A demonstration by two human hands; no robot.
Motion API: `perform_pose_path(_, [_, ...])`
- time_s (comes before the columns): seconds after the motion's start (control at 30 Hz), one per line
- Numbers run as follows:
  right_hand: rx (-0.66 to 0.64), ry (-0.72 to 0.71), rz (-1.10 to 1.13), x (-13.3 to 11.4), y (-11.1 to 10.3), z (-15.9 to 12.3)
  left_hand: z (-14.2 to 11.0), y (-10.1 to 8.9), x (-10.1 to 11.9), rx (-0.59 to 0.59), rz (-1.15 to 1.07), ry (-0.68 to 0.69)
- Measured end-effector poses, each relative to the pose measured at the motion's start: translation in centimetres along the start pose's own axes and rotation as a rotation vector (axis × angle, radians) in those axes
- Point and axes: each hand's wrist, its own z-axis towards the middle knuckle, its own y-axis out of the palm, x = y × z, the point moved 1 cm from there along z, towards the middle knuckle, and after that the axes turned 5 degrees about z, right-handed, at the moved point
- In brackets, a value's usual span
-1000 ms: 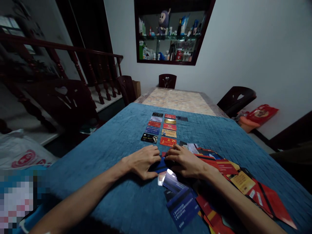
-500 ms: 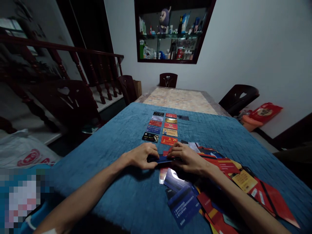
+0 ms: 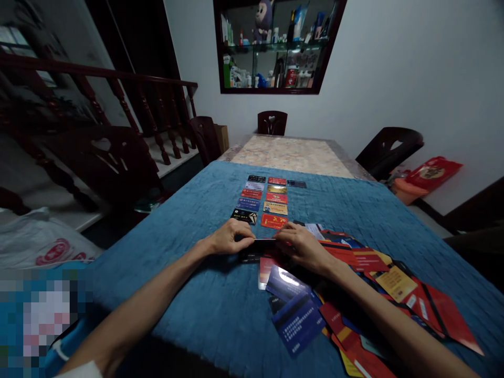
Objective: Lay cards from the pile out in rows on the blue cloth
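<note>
My left hand [image 3: 233, 236] and my right hand [image 3: 301, 244] pinch the two ends of a card [image 3: 264, 240], tilted so that mostly its thin edge shows. Below it on the cloth lie a black card [image 3: 251, 256] and a partly covered red card [image 3: 266, 266]. Just beyond my fingers are a black card with a pale pattern [image 3: 244, 216] and an orange-red card [image 3: 274, 220], the near ends of two columns of cards. A single dark card [image 3: 296, 184] sits at the top of a third column. Under and around my right forearm spreads a loose pile with a blue card [image 3: 298, 323].
A blue cloth [image 3: 189, 210] covers the near part of the table; the patterned tabletop [image 3: 291, 152] shows beyond. Dark wooden chairs [image 3: 272, 123] stand around it. A white plastic bag [image 3: 47, 241] is at the left, and a red bag [image 3: 435, 170] at the right.
Both hands have moved slightly away from me, lifting the card and tilting it from showing its blue face to edge-on. The black card beneath has come into view.
</note>
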Motion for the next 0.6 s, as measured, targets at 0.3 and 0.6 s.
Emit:
perform_pose_path(0.3, [0.066,0.017,-0.092,0.30,0.70,-0.11,-0.09,0.27,-0.48,0.032,0.066,-0.037])
perform_pose_path(0.6, [0.123,-0.008,-0.216,0.52,1.05,-0.28,-0.21,0.50,-0.53,0.033,0.128,-0.055])
